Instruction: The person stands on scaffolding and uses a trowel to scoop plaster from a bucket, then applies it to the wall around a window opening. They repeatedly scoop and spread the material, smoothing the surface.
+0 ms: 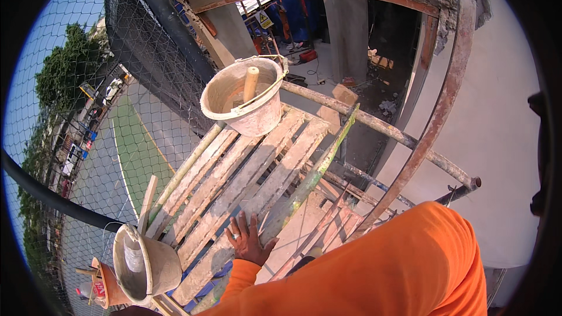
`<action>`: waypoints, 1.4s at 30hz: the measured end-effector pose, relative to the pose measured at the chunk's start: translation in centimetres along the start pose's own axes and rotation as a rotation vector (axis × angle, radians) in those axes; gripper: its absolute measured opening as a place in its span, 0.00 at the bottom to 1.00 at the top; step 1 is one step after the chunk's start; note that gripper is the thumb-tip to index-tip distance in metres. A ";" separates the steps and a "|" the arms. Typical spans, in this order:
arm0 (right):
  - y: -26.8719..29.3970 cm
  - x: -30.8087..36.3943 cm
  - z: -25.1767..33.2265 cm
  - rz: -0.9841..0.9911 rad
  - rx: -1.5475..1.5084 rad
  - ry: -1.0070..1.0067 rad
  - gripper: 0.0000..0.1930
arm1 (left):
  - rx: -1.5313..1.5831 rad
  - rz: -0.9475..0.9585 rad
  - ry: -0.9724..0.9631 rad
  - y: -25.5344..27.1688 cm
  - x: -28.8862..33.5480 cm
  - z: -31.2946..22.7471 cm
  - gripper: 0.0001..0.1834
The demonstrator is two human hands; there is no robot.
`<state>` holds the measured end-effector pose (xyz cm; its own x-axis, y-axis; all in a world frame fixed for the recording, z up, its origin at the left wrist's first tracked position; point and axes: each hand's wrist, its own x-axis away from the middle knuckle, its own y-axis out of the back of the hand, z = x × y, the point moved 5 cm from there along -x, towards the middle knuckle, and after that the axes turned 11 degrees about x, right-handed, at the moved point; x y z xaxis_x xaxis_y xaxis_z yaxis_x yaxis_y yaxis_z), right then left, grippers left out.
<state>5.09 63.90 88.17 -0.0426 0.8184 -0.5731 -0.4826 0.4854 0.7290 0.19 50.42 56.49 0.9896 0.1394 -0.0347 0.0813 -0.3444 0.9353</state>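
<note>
My left hand (249, 244) lies palm down on the worn wooden planks (234, 169) of a scaffold platform, fingers spread and a ring on one of them. Nothing is held in it. At the platform's far end stands a mortar-smeared bucket (257, 116) with a wooden tool handle (250, 85) sticking up inside; the tool's lower part is hidden. A second pale bucket (161, 266) is at the near left, tilted in view, holding a whitish cylindrical thing (133, 254). My right hand is out of sight. Orange clothing (404, 257) fills the lower right.
Rusty scaffold pipes (380, 123) and a curved-looking metal bar (439, 105) cross at the right, beside a plastered wall (497, 140). Netting (88, 140) hangs at the left above a court far below. An orange container (108, 287) sits near the lower left. Gaps separate the planks.
</note>
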 end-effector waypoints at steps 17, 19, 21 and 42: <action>-12.8 36.7 -16.0 0.436 0.149 -1.138 0.21 | 0.087 0.022 0.051 0.1 0.2 0.3 0.60; -16.9 44.6 -15.8 0.479 0.135 -1.357 0.21 | 0.083 0.017 0.057 0.4 0.3 0.1 0.60; -20.0 51.4 -14.7 0.404 0.109 -1.532 0.21 | 0.067 0.043 0.056 0.4 0.3 -0.1 0.60; -23.8 57.4 -15.7 0.449 0.056 -1.622 0.23 | -0.071 0.086 0.046 0.8 0.3 -0.8 0.57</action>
<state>0.41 94.56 32.06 0.7400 0.3175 0.5930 -0.6522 0.1228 0.7481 0.44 50.94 57.53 0.9859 0.1554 0.0617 -0.0140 -0.2907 0.9567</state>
